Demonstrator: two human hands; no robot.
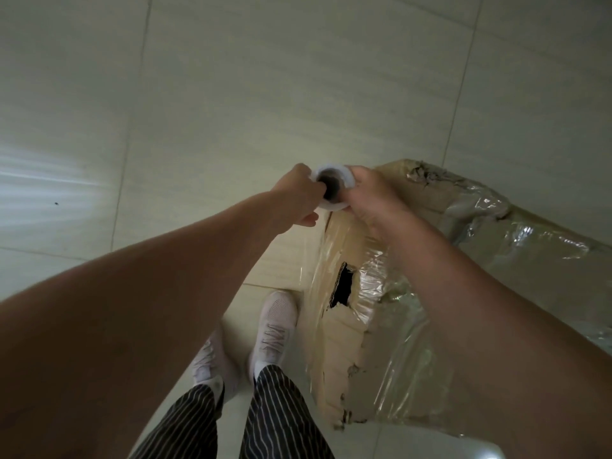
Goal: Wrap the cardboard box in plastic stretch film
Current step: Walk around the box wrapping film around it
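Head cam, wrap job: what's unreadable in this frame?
- film roll: head view shows only its end; the left hand and right hand cover its sides, so its length is hidden.
- cardboard box: far side cut off by the right edge; the right forearm covers part of the top.
- hole in the box: inside too dark to read.

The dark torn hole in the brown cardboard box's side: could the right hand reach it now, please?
Probably not yet: the right hand grips the white stretch-film roll; the hole lies nearby.
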